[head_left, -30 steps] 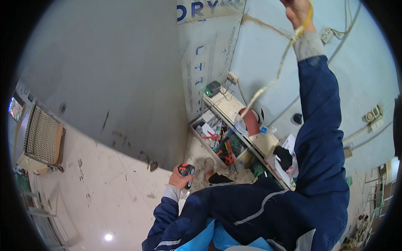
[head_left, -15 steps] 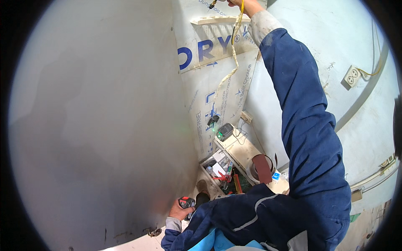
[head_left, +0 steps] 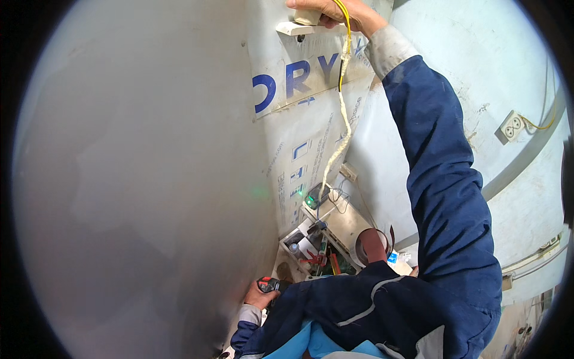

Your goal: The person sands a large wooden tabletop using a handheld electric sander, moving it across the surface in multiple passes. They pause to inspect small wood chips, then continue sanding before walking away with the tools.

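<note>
At the top, my right hand [head_left: 338, 13] is closed around a yellow cable [head_left: 345, 24], its fingers against a cream block [head_left: 307, 17] just above a white ledge. Part of that grip is cut off by the picture's edge. Below the hand the cable runs into a long lead wrapped in cream tape [head_left: 342, 128], which hangs down in front of a small black device with a green light [head_left: 317, 196]. Low down, beside the large grey panel, my left hand [head_left: 258, 296] grips a black-and-red power tool battery [head_left: 267, 285]; what lies below it is hidden by my sleeve.
The grey panel [head_left: 143, 167] fills the left side. Ahead stands a film-covered wall panel with blue lettering [head_left: 299, 78]. Below are an open drawer of tools [head_left: 317, 254], a cream surface [head_left: 348, 221] and a brown abrasive roll [head_left: 372, 244]. A wall socket [head_left: 512, 125] is at right.
My right hand has moved left and down, onto the cream block by the ledge. The taped lead has swung lower and straighter. My left hand stays low with the battery.
</note>
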